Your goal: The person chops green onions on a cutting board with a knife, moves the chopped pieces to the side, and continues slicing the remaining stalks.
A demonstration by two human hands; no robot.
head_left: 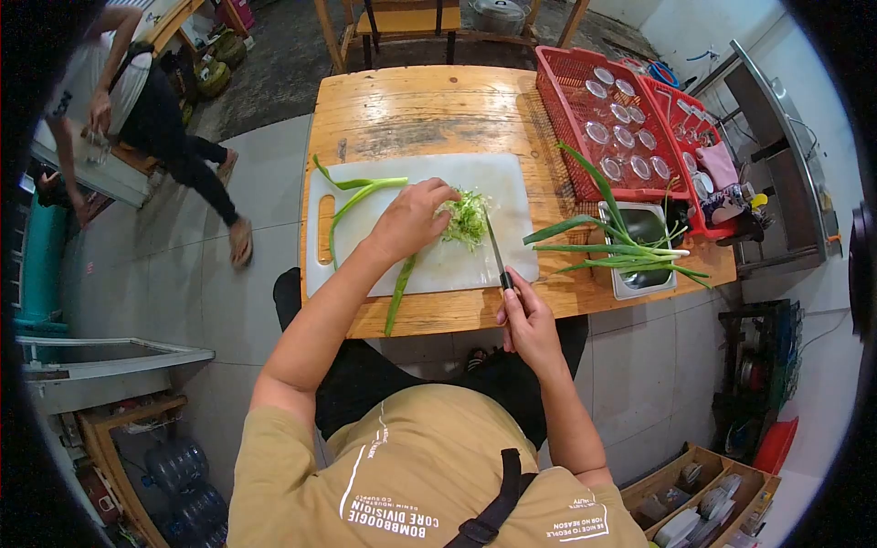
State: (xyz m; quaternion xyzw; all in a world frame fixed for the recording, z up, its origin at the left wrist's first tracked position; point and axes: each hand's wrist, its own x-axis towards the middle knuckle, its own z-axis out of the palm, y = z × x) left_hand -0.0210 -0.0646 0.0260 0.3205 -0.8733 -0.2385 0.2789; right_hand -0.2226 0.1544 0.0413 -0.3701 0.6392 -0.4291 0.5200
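Note:
A white cutting board (493, 265) lies on the wooden table, with a pile of finely chopped spring onion (468, 222) right of its middle. My left hand (416, 217) is closed, fingers bent, at the left side of this pile; a green leaf (399, 297) runs out from beneath it over the board's near edge. What sits under the fingers is partly hidden. In my right hand (528, 320) is the black handle of a knife (496, 247), its blade pointing away from me along the pile's right edge. Cut spring onion stalks (361, 192) lie on the board's left part.
Whole spring onions (621, 247) rest across a metal container (641, 219) at the table's right. Behind it, a red basket (571, 119) holds several clear glasses, beside a second red basket (699, 215). A person (169, 119) walks on the left.

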